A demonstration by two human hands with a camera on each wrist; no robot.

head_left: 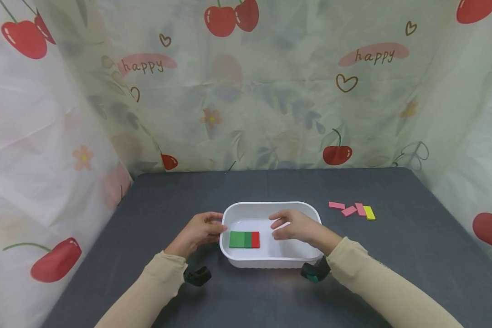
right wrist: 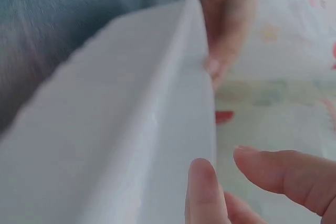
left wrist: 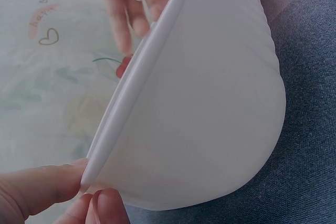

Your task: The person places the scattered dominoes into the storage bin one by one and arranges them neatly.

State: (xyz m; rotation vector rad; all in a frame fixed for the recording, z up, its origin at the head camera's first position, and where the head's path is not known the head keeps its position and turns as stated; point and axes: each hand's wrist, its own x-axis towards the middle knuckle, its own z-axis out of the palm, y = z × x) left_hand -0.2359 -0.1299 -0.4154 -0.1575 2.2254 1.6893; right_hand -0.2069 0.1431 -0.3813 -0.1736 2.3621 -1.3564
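A white oval tub (head_left: 270, 204) stands in the middle of the dark grey table. On its floor lie a green block (head_left: 238, 239) and a red block (head_left: 255, 239), side by side and touching. My left hand (head_left: 216, 226) pinches the tub's left rim; in the left wrist view the thumb (left wrist: 44, 188) lies on the rim (left wrist: 137, 77) with a finger (left wrist: 107, 206) under it. My right hand (head_left: 279, 228) hovers over the tub's right half with relaxed fingers and holds nothing. In the right wrist view its fingertips (right wrist: 202, 190) are beside the tub's rim (right wrist: 195, 77).
Three pink blocks (head_left: 348, 209) and a yellow block (head_left: 369, 212) lie loose on the table to the tub's right. A cherry-printed curtain (head_left: 246, 82) closes in the back and both sides. The table's front edge is out of view.
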